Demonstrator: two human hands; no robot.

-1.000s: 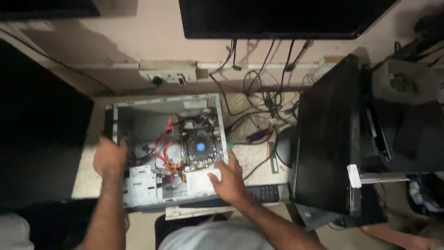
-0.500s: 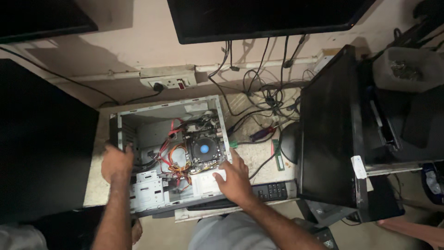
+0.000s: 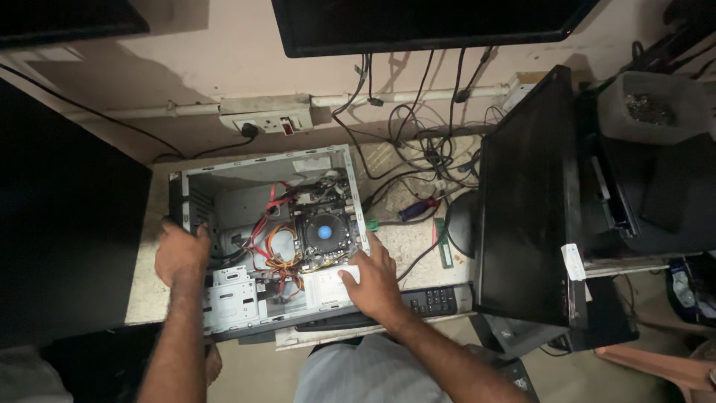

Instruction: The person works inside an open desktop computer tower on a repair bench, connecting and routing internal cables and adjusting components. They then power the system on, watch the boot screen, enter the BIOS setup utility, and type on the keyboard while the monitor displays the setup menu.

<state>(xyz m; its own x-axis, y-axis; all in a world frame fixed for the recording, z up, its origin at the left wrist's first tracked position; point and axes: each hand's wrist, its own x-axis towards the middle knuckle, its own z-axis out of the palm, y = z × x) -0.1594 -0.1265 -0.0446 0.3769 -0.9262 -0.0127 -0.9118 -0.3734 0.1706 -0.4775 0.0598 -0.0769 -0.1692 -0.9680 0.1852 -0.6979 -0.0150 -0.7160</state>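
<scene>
Open computer case (image 3: pixel 224 183) on bench (image 3: pixel 406 242): left hand (image 3: pixel 181 252) grips its left wall, right hand (image 3: pixel 373 275) spread flat at its right edge; tangled cables (image 3: pixel 425 153) and black monitor (image 3: pixel 526 201) crowd the right.

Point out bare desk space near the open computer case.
Free: the strip of desk between the case and the monitor base, just past the right hand. Crowded: behind it, tangled cables and a screwdriver. The left hand grips the case's left wall.

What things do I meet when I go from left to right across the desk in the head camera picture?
Left hand → open computer case → cooling fan → right hand → screwdriver → black monitor → grey tub of small parts.
</scene>
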